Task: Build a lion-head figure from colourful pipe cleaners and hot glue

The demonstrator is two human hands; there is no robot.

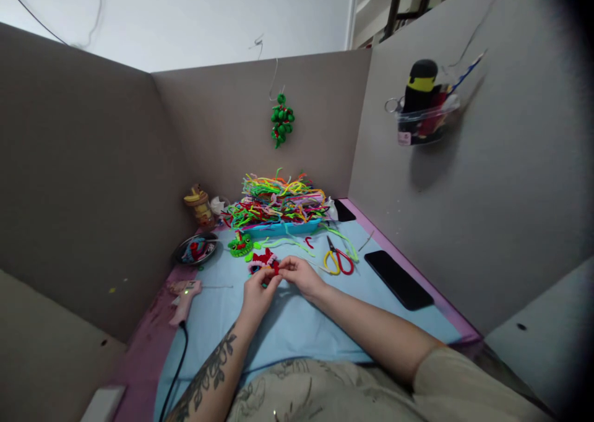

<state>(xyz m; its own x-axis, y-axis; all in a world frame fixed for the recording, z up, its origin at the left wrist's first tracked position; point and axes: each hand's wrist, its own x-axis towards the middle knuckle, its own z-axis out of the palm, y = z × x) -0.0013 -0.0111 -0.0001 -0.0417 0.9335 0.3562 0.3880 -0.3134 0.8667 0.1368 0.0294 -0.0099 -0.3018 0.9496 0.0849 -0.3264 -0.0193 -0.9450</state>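
Over the blue cloth, my left hand (pixel 258 291) and my right hand (pixel 302 276) meet with fingertips pinched. Between them is a small red fuzzy pipe-cleaner piece (pixel 275 267), partly hidden by the fingers. Just beyond my left hand is a red pipe-cleaner craft (pixel 260 259) with pink trim; I cannot tell whether it is joined to the pinched piece. Behind it sits a green pipe-cleaner face (pixel 241 245) with red details. Scissors (pixel 338 262) with one yellow and one red handle lie to the right of my right hand.
A blue tray (pixel 283 229) heaped with colourful pipe cleaners stands at the back. Left are a dark bowl (pixel 213 249) and a pink glue gun (pixel 186 299) with a cord. A black phone (pixel 398 279) lies right. Grey partitions enclose the table; a green pipe-cleaner ornament (pixel 282 122) hangs behind.
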